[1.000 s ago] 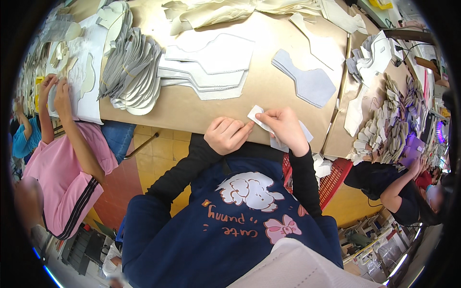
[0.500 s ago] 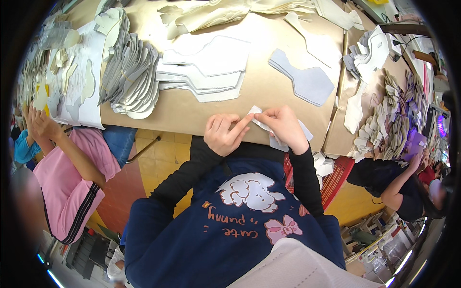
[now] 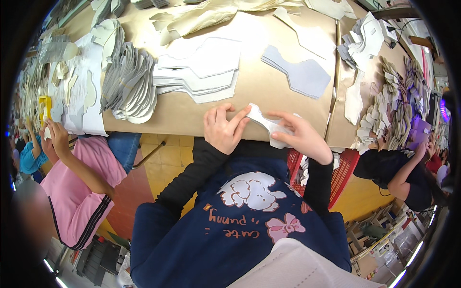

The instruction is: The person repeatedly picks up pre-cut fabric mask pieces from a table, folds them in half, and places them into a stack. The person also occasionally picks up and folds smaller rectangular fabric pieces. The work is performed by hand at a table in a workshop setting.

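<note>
A white cut piece, narrow at one end and wider at the other, lies slantwise between my hands at the table's near edge. It looks like sheet material, perhaps leather or fabric. My left hand pinches its narrow tip between thumb and forefinger. Over the wide end, my right hand has its thumb pressed on the surface and its fingers along the far edge. Beyond them lies a small stack of grey-blue pieces of similar outline. To the left are layered white pieces.
Bundled grey and white pieces stand at the left, cream sheets at the back. A red basket sits below the table edge at my right. One person in pink works at left, another in black at right.
My right hand has moved right and spread from its pinch near the left fingertips. The white piece now shows more fully between my hands. The left hand keeps its tip.
</note>
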`<state>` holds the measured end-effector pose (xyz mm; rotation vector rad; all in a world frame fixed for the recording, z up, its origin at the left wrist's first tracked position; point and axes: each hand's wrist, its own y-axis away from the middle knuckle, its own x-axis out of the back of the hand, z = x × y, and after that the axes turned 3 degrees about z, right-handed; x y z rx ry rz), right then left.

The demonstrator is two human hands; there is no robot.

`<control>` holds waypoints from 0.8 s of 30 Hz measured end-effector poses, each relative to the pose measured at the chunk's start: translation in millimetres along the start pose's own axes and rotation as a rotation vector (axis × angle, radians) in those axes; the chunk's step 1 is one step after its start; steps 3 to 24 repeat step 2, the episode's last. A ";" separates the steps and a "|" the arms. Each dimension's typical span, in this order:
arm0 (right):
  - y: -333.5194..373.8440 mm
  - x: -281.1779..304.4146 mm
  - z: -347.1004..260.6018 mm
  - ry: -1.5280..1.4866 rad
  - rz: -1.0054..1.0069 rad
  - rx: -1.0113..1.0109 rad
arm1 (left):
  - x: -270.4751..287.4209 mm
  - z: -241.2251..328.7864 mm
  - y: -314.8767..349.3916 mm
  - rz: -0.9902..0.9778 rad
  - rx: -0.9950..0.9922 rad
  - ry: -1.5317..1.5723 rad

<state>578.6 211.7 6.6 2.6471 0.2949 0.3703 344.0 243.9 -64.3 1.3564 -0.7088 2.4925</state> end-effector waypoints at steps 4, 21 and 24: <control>16.5 16.7 -5.4 0.058 -0.090 -0.130 | -2.0 0.4 -0.8 0.012 0.003 0.004; 16.5 16.7 -5.4 0.058 -0.090 -0.130 | -2.0 0.4 -0.8 0.012 0.003 0.004; 16.5 16.7 -5.4 0.058 -0.090 -0.130 | -2.0 0.4 -0.8 0.012 0.003 0.004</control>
